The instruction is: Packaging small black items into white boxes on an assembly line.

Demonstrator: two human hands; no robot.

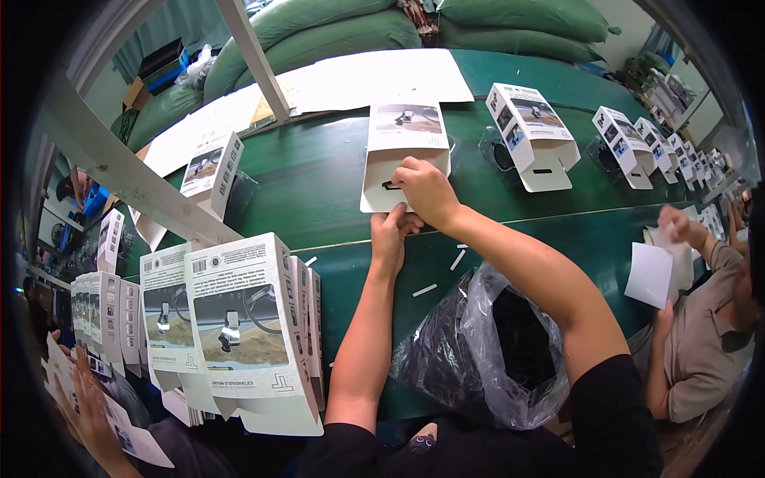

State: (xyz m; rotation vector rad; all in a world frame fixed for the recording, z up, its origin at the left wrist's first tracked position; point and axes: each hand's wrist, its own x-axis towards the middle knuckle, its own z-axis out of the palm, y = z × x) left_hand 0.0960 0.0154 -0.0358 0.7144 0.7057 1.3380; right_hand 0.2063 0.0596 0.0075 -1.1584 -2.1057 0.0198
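An open white carton (406, 137) printed with a photo lies on the green table in front of me, its end flap toward me. That flap has a dark slot (390, 186). My left hand (392, 237) pinches the flap's near edge, thumb on top and fingers curled below. Above it, my right hand (424, 191) is closed, its fingertips bent down over the flap beside the slot. Whatever those fingertips hold, if anything, is hidden. Clear plastic shows at the carton's right side.
Printed cartons (243, 327) stand stacked at my left. A clear bag with black contents (510, 350) sits near my right elbow. White strips (425, 290) lie about. More open cartons (532, 131) line the table to the right. Co-workers' hands (677, 223) appear on both sides.
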